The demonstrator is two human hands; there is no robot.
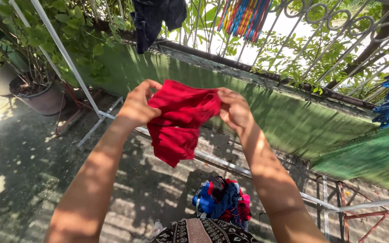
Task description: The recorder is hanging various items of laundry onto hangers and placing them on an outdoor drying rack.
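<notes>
Both hands, left hand [137, 105] and right hand [234, 109], pinch a red cloth [178, 119] at mid-frame. Its bunched lower part hangs free. A laundry pile [222, 202] lies below on the floor.

Red garment [178, 121]: soft matt cloth, creased. Drying rack [64, 54]: smooth white-painted metal tube. Wall covering [293, 121]: green woven mesh, matt, coarse. Floor [19, 171]: rough concrete, dull. Railing [338, 27]: painted metal scrollwork. Plant pot [41, 100]: matt, earthenware-looking. Hangers [244, 18]: glossy coloured plastic. Clothes heap [223, 202]: mixed cloth. Dark garment [154, 18]: matt cloth.
</notes>
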